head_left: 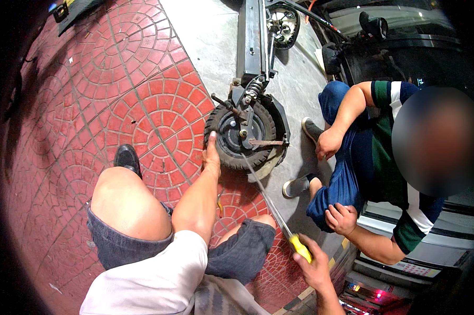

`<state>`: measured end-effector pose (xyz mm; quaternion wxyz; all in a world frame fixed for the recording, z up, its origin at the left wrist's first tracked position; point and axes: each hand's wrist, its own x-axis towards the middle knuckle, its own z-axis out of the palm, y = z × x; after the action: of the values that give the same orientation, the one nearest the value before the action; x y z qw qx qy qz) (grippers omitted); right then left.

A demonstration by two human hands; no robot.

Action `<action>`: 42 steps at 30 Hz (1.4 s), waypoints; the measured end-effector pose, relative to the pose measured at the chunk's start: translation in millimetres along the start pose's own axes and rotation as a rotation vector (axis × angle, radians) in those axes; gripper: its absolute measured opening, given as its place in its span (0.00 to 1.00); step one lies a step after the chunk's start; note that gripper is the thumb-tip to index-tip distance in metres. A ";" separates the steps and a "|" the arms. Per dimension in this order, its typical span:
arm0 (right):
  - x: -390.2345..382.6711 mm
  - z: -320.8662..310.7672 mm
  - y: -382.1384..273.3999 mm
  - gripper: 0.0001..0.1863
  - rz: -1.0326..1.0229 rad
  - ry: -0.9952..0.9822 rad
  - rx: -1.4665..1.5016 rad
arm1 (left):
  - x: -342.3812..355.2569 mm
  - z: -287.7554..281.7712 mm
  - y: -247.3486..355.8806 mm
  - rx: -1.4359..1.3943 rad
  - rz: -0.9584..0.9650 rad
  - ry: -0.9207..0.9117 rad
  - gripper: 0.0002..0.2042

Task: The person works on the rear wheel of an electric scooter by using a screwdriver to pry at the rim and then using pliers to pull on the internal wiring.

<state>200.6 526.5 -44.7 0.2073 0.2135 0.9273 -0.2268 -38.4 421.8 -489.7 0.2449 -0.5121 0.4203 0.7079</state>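
Wheel (229,137) partly within fender (282,123), left hand (211,159) at tyre (213,125), finger grip unclear, right hand (315,266) curled round yellow-handled screwdriver (300,248)

Makeshift repair area: scooter (251,58), yellow tool handle (300,247), red paving (158,115).

Red patterned paving (163,113), pale grey concrete (205,34)

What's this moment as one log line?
left hand: on treaded tire | right hand: gripping yellow-handled screwdriver | its tip: at wheel | another person: at right
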 end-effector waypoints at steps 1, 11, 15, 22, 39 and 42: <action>-16.2 -7.7 10.8 0.31 0.095 0.006 0.109 | -1.1 -0.3 0.8 0.038 -0.005 0.031 0.61; -18.6 37.4 112.4 0.26 0.397 0.164 0.208 | -5.1 -0.3 -0.5 0.266 0.080 0.139 0.66; 113.0 152.7 149.5 0.30 0.132 0.381 0.097 | -13.1 -7.3 1.7 0.515 0.102 0.133 0.68; 207.6 274.2 128.5 0.24 0.092 0.404 -0.283 | -27.2 -27.9 20.0 0.759 0.161 -0.010 0.65; 195.4 349.5 130.2 0.13 0.205 0.077 0.116 | -23.7 -35.5 15.8 0.858 0.127 -0.169 0.63; 182.2 306.0 113.4 0.09 0.501 -0.322 1.159 | -18.8 -35.5 13.5 0.851 0.127 -0.176 0.64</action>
<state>194.3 517.0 -418.3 0.2416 0.4637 0.5342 -0.6642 -23.8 386.2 -471.8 0.4249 -0.2763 0.6826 0.5264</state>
